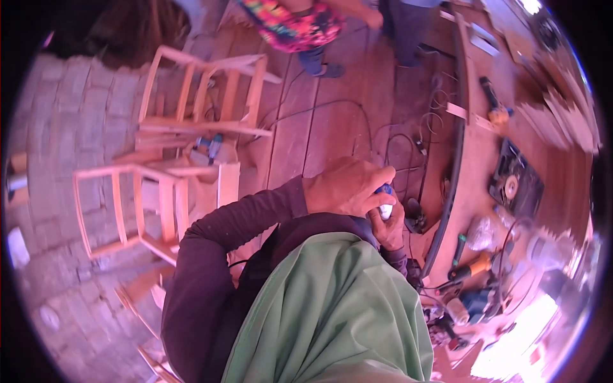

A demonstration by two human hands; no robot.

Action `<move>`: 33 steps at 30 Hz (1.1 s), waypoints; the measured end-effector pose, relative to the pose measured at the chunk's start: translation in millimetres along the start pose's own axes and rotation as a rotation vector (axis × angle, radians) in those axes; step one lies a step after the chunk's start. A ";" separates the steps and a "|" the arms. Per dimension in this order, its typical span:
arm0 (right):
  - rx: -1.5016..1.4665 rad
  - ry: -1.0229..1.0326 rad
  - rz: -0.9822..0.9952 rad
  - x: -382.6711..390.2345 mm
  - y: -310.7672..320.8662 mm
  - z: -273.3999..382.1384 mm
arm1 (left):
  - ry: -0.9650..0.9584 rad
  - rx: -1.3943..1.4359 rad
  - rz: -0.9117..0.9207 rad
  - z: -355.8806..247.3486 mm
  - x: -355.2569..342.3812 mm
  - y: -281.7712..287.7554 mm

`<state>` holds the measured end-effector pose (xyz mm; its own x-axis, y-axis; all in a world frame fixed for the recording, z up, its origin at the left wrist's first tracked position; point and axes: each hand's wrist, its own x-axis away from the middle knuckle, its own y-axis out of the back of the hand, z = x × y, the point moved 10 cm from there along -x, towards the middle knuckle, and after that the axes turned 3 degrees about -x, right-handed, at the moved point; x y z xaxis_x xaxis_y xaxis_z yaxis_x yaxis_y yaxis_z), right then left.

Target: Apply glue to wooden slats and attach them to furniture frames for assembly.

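Left sleeve (239, 220), long, dark plum in tone, creased about the elbow and ending in a close cuff at the wrist; right sleeve (397, 258), likewise dark, visible only near its end; left hand (345, 186) and right hand (391, 231), both ungloved; green cloth (338, 300), broad, plain and loosely folded, overlying a dark garment (290, 236) on the torso.
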<state>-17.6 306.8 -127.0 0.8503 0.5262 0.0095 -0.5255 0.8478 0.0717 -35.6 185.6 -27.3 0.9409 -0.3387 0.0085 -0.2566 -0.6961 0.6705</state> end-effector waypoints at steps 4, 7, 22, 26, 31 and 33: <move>0.056 0.051 0.185 1.8 -40.6 9.2 | 0.185 0.017 -0.152 10.8 56.5 15.5; 0.003 -0.003 0.279 0.1 -65.3 0.8 | 0.349 0.011 -0.221 28.1 88.5 16.0; -0.032 0.082 0.852 -42.5 -185.8 23.0 | 0.275 -0.046 -0.555 50.6 194.8 69.4; -0.087 -0.051 0.800 -69.5 -226.7 20.5 | 0.426 0.211 -0.576 99.5 228.1 91.8; -0.284 -0.086 0.673 -105.9 -263.6 12.6 | 0.414 0.259 -0.709 132.7 257.8 108.9; -0.274 -0.032 0.703 -116.7 -286.1 23.3 | 0.524 0.255 -0.823 156.6 273.9 112.5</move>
<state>34.2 1.3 -125.4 0.3105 0.9505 -0.0095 -0.9295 0.3015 -0.2122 158.6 -84.6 -65.7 0.8097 0.5865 -0.0197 0.5347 -0.7235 0.4366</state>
